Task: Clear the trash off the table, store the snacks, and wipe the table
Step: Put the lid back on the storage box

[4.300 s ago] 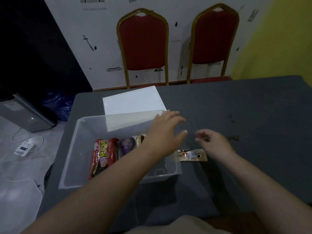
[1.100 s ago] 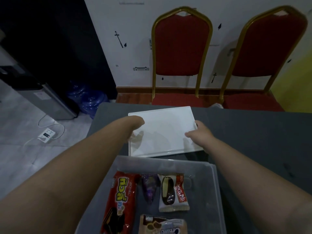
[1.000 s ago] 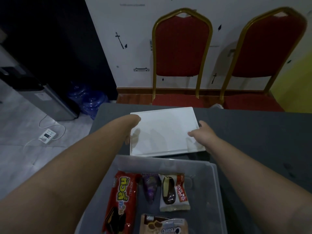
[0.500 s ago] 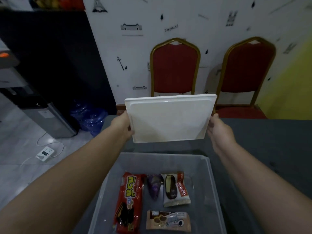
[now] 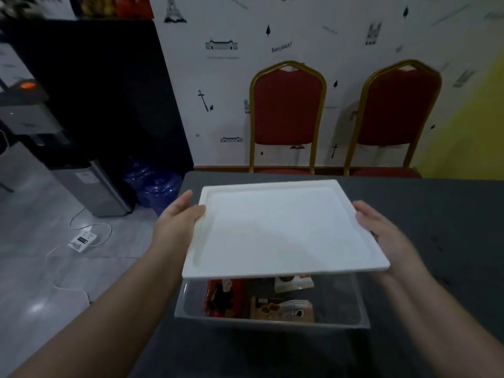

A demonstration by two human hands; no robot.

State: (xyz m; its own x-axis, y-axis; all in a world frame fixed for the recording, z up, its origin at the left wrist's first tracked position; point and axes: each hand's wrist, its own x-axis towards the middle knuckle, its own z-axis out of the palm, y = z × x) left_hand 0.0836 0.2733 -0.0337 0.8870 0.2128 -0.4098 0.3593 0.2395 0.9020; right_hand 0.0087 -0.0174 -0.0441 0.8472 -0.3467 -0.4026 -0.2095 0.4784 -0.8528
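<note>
A white rectangular lid (image 5: 281, 230) hangs nearly flat just above a clear plastic bin (image 5: 357, 304) on the dark grey table (image 5: 436, 214). My left hand (image 5: 180, 222) grips the lid's left edge and my right hand (image 5: 381, 233) grips its right edge. The lid hides the far part of the bin. Below its near edge several snack packs show: a red pack (image 5: 221, 296), a brown cookie pack (image 5: 283, 312) and the end of a white pack (image 5: 293, 283).
Two red chairs with gold frames (image 5: 287, 110) stand against the wall behind the table. On the floor at left are a grey appliance (image 5: 90, 186), blue water jugs (image 5: 155, 186) and a white power strip (image 5: 83, 240). Small dark crumbs (image 5: 436, 242) lie on the table at right.
The lid was lifted off the table behind the bin, held upright, then tipped flat and brought toward me over the bin. Both hands stay on its edges.
</note>
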